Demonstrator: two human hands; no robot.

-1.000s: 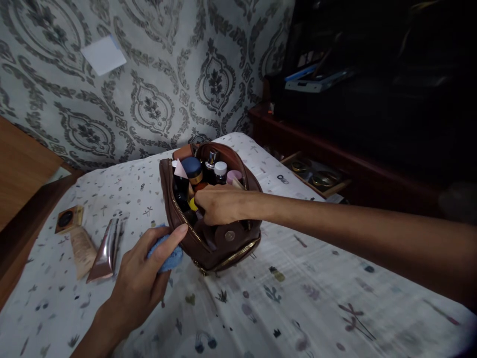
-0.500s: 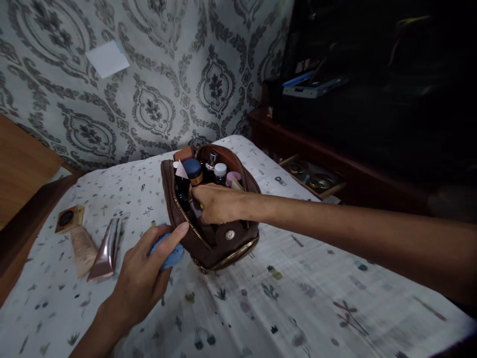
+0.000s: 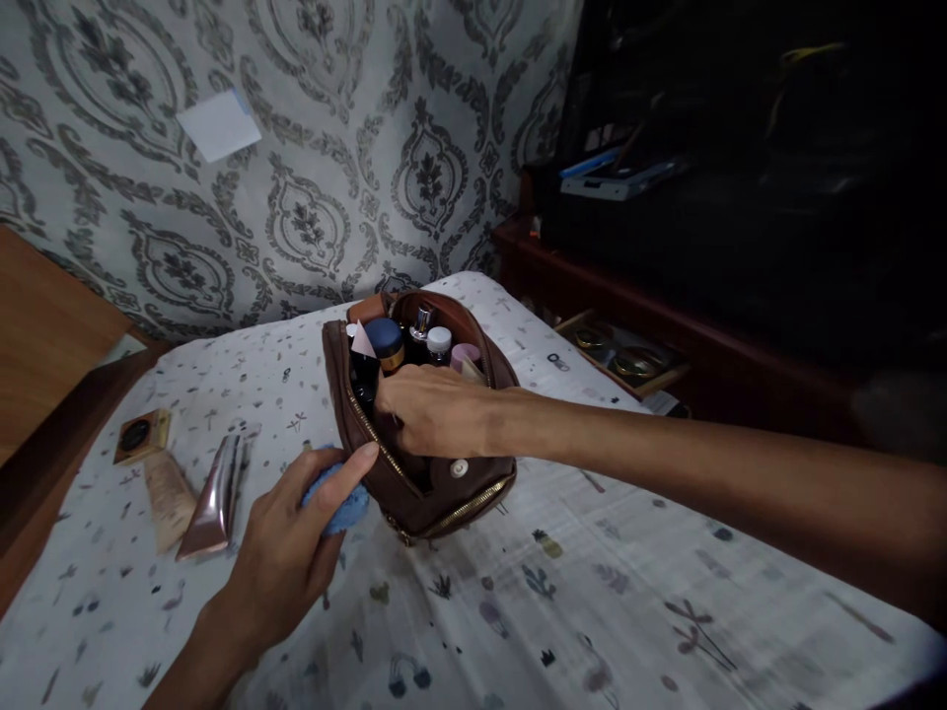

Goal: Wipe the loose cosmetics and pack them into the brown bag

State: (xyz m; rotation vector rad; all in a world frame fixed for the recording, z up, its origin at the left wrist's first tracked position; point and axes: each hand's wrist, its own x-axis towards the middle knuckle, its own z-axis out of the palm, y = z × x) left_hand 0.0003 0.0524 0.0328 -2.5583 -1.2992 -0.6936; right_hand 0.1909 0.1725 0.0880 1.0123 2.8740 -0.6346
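A brown zippered toiletry bag (image 3: pixel 436 508) stands unzipped on the printed sheet, filled with bottles and jars. Inside it show a jar with a dark blue lid (image 3: pixel 385 340), a white-capped bottle (image 3: pixel 439 342) and a pink lid (image 3: pixel 466 355). My right hand (image 3: pixel 429 409) reaches into the bag with its fingers curled; their tips, and anything in them, are hidden. At the bag's left side, my left hand (image 3: pixel 288 537) is closed around a blue cloth (image 3: pixel 341 503), its index finger against the zipper edge.
Left of the bag lie a beige tube (image 3: pixel 169 498), a shiny pink tube (image 3: pixel 214 503) and a small gold box (image 3: pixel 142 435) with a black circle. At the right, an open drawer (image 3: pixel 621 360) holds round gold-rimmed items beside a dark cabinet. A patterned wall (image 3: pixel 311 227) rises behind.
My right hand has sunk slightly deeper into the bag, and a small yellow bit near its fingers is now out of sight. My left hand keeps its hold on the cloth.
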